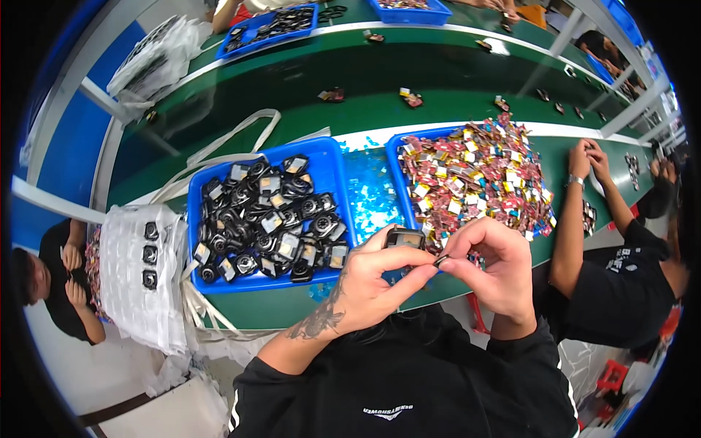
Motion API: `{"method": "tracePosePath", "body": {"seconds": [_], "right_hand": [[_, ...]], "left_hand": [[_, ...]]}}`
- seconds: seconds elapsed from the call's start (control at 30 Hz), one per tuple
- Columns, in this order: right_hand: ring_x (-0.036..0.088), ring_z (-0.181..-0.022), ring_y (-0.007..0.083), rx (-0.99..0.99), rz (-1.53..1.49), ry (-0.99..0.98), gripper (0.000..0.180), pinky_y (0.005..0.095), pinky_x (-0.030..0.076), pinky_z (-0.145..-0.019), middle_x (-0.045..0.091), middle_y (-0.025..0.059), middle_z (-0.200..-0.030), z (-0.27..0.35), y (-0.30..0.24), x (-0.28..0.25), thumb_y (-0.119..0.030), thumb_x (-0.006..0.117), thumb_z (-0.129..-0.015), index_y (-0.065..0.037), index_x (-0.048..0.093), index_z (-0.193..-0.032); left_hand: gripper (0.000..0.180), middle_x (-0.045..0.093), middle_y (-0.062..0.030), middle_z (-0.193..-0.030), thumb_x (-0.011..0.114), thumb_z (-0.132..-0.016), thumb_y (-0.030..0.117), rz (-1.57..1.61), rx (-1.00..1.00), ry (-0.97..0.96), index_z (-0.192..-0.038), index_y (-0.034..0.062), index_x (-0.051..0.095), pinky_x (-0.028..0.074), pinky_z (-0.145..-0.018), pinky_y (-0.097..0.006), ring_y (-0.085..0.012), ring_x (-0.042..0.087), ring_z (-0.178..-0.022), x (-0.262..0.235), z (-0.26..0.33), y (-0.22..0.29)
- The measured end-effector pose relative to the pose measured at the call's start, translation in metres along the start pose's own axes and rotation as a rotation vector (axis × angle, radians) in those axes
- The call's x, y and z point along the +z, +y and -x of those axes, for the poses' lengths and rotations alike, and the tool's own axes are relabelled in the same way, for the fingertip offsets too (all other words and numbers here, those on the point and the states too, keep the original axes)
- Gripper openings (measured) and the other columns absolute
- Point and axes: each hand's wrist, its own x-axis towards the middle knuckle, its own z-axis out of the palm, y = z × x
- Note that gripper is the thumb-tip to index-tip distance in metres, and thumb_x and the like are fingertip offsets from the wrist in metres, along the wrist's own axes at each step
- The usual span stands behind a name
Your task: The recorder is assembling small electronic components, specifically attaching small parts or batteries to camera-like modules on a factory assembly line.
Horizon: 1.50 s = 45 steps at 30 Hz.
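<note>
In front of my chest, my left hand point(369, 285) holds a black smartwatch case point(405, 238) behind its curled fingers. Its thumb and forefinger also pinch at a small dark part point(440, 260). My right hand point(498, 271) meets it there, thumb and forefinger closed on the same small part. What that part is, I cannot make out. To the left, a blue tray point(196, 241) is heaped with similar black watch cases point(270, 219). Beyond my right hand, a second blue tray point(398, 171) is piled high with small red, white and yellow components point(475, 171).
Blue film pieces point(372, 186) lie between the trays on the green bench point(248, 312). White foam sheets point(139, 292) with watch cases stand at left. Beyond runs a dark green conveyor point(438, 69) with scattered parts. Co-workers sit at both sides; one's hands point(590, 159) work at right.
</note>
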Motion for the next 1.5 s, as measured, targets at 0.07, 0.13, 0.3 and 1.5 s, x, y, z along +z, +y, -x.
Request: {"method": "tracePosePath", "body": {"seconds": [0.07,0.13,0.3,1.5], "right_hand": [[0.061,-0.07,0.0077,0.003,-0.058,-0.002,0.013,0.0219,0.05,-0.061,0.064,0.0047,-0.08,-0.003,0.004,0.008,0.006,0.072,-0.079,0.001,0.06,-0.083],[0.061,-0.07,0.0077,0.019,-0.068,-0.005,0.013,0.0217,0.05,-0.061,0.063,0.005,-0.081,-0.007,0.008,0.018,0.006,0.072,-0.079,0.001,0.06,-0.083],[0.062,-0.073,0.013,-0.121,0.162,0.084,0.014,0.0239,0.049,-0.06,0.06,0.0097,-0.093,-0.015,0.011,0.043,0.005,0.074,-0.075,0.0,0.062,-0.081],[0.067,-0.069,0.0211,-0.117,0.239,0.024,0.013,0.0292,0.052,-0.059,0.067,0.0119,-0.081,-0.017,0.022,0.071,0.005,0.069,-0.078,0.001,0.068,-0.09]], "left_hand": [[0.015,0.07,-0.0111,-0.09,0.074,-0.08,0.007,-0.013,-0.006,0.078,-0.094,0.0024,0.072,0.047,-0.085,-0.037,-0.025,0.062,-0.091,-0.001,0.006,-0.001],[0.013,0.07,-0.0116,-0.089,0.074,-0.079,0.005,-0.056,-0.005,0.189,-0.092,0.0018,0.073,0.049,-0.081,-0.034,-0.0234,0.062,-0.089,-0.002,0.013,-0.004],[0.014,0.069,-0.013,-0.089,0.074,-0.077,0.002,-0.025,-0.046,0.358,-0.091,0.0003,0.073,0.05,-0.079,-0.032,-0.0204,0.063,-0.087,-0.002,0.024,-0.012],[0.037,0.053,-0.0111,-0.125,0.043,-0.099,0.001,0.452,-0.088,0.341,-0.136,-0.0027,0.045,0.045,-0.094,-0.029,-0.0153,0.054,-0.111,-0.004,0.039,-0.033]]}}
